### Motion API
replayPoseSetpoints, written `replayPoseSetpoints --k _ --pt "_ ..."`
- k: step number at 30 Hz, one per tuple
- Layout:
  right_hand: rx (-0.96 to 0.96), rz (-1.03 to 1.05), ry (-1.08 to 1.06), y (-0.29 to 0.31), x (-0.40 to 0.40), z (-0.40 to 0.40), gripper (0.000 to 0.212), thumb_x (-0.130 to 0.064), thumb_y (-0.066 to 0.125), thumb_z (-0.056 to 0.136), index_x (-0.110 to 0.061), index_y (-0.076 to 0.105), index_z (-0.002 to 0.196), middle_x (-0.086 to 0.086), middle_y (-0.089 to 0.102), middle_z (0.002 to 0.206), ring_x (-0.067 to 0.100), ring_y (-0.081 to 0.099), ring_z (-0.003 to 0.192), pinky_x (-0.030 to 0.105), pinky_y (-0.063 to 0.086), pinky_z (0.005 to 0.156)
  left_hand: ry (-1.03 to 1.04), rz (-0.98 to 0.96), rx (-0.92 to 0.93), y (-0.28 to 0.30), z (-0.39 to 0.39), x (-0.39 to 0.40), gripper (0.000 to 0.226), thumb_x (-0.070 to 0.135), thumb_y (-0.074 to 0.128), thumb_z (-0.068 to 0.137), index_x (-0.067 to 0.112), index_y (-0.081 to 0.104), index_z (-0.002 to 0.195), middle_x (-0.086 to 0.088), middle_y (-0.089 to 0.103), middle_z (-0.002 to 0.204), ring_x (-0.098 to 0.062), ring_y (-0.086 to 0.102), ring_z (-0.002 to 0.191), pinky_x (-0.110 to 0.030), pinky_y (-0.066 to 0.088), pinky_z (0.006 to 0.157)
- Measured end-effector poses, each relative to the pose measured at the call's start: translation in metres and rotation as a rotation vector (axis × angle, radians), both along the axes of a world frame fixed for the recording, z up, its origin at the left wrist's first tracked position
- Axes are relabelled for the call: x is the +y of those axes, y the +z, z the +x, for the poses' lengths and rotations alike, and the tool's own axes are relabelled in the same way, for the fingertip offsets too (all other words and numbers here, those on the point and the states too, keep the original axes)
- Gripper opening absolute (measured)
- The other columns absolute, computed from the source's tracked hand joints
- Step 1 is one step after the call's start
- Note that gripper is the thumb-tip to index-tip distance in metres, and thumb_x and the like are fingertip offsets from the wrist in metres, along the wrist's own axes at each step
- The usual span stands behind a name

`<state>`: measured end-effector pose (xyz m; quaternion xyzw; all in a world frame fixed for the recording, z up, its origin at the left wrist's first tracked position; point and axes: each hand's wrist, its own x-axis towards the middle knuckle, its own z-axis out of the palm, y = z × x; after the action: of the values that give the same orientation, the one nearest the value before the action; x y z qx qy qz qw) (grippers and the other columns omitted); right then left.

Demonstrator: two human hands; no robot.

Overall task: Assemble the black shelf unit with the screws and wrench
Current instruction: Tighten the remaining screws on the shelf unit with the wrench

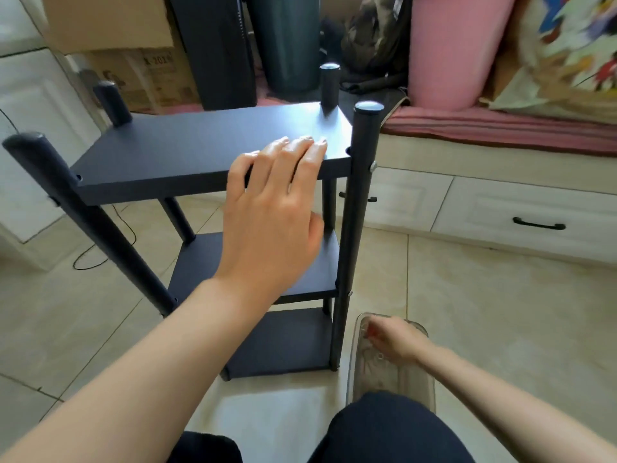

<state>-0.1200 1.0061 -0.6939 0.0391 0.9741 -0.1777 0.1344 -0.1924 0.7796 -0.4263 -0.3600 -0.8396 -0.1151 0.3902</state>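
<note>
Left hand (270, 222) rests flat on shelf unit (207, 152) front edge.

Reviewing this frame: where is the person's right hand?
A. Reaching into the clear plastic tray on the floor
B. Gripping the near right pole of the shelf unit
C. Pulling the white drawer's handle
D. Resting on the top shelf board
A: the right hand is down inside the clear plastic tray on the floor beside the shelf unit, while the left hand lies on the top board.
</note>
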Motion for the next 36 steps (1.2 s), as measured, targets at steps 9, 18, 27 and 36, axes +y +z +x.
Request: replayPoseSetpoints --k 9,18,27,36 --pt "0.349 -0.238 0.010 0.173 -0.041 0.021 0.006 -0.030 0.051 0.099 -0.027 0.054 0.103 -0.012 0.070 0.082 0.001 0.068 0.077 0.023 0.058 0.070 -0.091 0.094 -0.104 0.007 0.003 -0.038 0.051 -0.001 0.065 0.081 0.007 0.064 0.131 -0.009 0.065 0.133 -0.030 0.059 0.128 -0.049 0.035 0.117" --pt "0.564 -0.382 0.066 0.272 -0.114 0.008 0.016 -0.021 0.054 0.100 -0.035 0.051 0.092 -0.012 0.069 0.082 0.009 0.068 0.070 0.029 0.057 0.065 -0.072 0.677 0.136 0.036 -0.018 -0.122 0.025 -0.001 0.057 0.086 0.005 0.074 0.104 -0.009 0.068 0.105 -0.032 0.055 0.104 -0.019 0.033 0.100" --pt "0.695 -0.357 0.067 0.280 -0.128 -0.017 0.009 -0.014 0.059 0.097 -0.023 0.059 0.094 -0.010 0.067 0.079 0.015 0.066 0.074 0.035 0.054 0.072 0.007 1.043 -0.859 0.005 -0.047 -0.163 0.036 0.048 0.040 0.105 0.019 0.051 0.122 0.006 0.060 0.090 0.007 0.058 0.077 -0.025 0.039 0.065" --pt "0.687 -0.432 0.054 0.286 -0.110 -0.045 0.012 -0.007 0.063 0.093 -0.017 0.064 0.087 -0.008 0.071 0.079 0.014 0.069 0.078 0.038 0.056 0.076 0.017 0.873 -0.813 -0.005 -0.039 -0.166 0.090 0.077 0.017 0.095 -0.002 0.055 0.075 -0.015 0.063 0.071 -0.030 0.057 0.068 -0.036 0.039 0.061"
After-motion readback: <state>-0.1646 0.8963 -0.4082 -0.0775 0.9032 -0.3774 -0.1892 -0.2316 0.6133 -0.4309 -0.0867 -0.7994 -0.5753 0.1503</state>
